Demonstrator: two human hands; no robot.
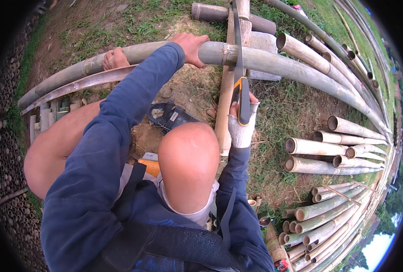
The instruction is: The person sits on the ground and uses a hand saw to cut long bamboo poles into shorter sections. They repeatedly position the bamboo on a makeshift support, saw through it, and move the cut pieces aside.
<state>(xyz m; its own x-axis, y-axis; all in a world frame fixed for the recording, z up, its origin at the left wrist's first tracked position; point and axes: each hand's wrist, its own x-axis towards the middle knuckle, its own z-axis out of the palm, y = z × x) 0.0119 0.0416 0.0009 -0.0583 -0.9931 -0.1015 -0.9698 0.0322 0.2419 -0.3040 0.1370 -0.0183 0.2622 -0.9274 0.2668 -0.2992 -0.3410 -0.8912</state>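
Left grip (pixel 192 47) clasped the bamboo (pixel 274 59), likely stiff, slick, best held near the saw (pixel 240 70); right grip (pixel 241 131) encircled its handle (pixel 244 104).

The bamboo pole (pixel 213 53) is smooth, the saw handle (pixel 244 103) probably plastic.

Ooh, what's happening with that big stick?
A person has their left hand gripped around a long bamboo pole. Their right hand, in a pale glove with bare fingertips, holds a saw by its black and orange handle. The blade lies across the pole, just right of the left hand. The pole looks whole; I can't tell if there's a cut underneath. More cut bamboo lies on the right.
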